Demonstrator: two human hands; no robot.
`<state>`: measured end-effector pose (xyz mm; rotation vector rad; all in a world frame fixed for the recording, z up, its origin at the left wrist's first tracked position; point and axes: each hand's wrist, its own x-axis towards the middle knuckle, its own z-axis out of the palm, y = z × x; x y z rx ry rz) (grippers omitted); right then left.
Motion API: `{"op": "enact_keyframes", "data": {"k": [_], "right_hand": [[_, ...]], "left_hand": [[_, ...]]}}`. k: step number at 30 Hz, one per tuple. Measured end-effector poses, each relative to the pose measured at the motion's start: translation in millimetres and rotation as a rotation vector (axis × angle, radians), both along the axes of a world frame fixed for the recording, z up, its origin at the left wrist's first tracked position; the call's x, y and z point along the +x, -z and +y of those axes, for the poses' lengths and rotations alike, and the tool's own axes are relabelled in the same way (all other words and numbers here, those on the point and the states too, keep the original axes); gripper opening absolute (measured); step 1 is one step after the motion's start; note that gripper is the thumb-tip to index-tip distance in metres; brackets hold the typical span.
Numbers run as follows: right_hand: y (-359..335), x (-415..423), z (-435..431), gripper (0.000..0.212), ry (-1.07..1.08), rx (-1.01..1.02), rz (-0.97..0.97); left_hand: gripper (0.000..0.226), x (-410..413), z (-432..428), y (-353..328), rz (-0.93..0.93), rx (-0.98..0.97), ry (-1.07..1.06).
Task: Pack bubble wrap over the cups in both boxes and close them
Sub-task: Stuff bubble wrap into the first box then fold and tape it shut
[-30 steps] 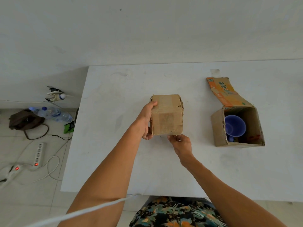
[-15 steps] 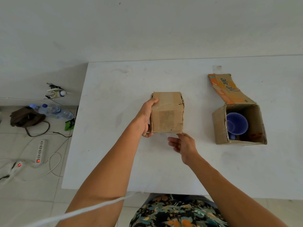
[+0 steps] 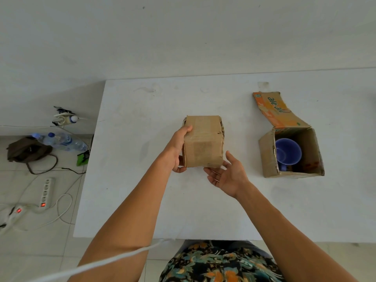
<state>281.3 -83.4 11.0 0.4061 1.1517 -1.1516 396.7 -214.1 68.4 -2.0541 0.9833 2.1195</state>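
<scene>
A closed brown cardboard box (image 3: 204, 141) stands at the middle of the white table (image 3: 142, 200). My left hand (image 3: 179, 147) grips its left side, thumb on top. My right hand (image 3: 225, 174) is palm up with fingers apart at the box's near right corner, fingertips close to or touching its lower edge. To the right stands a second cardboard box (image 3: 268, 157), open, its orange printed flap (image 3: 278, 110) leaning back. A blue cup (image 3: 288, 152) lies inside it. No bubble wrap is visible.
On the floor at the left lie a brown bag (image 3: 26, 151), plastic water bottles (image 3: 63, 140), power strips (image 3: 45, 192) and white cables. A white cable (image 3: 101, 263) crosses my left arm. The wall runs behind the table.
My right hand has left the box's front edge, dropped slightly and turned palm up with fingers spread. My left hand keeps its hold on the closed box.
</scene>
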Motion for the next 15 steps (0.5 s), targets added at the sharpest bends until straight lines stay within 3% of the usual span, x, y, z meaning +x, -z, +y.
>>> {"op": "enact_keyframes", "data": {"k": [4,7,15], "right_hand": [[-2,1,2,0.037,-0.241,0.079,0.44],[1,1,9,0.025,-0.292,0.069,0.686],[9,4,21,0.027,-0.335,0.017,0.72]], "left_hand": [[0.071,10,13,14,0.041,-0.068,0.034],[0.075,18,25,26,0.093,-0.136,-0.006],[0.028,33,55,45,0.151,-0.292,-0.077]]}}
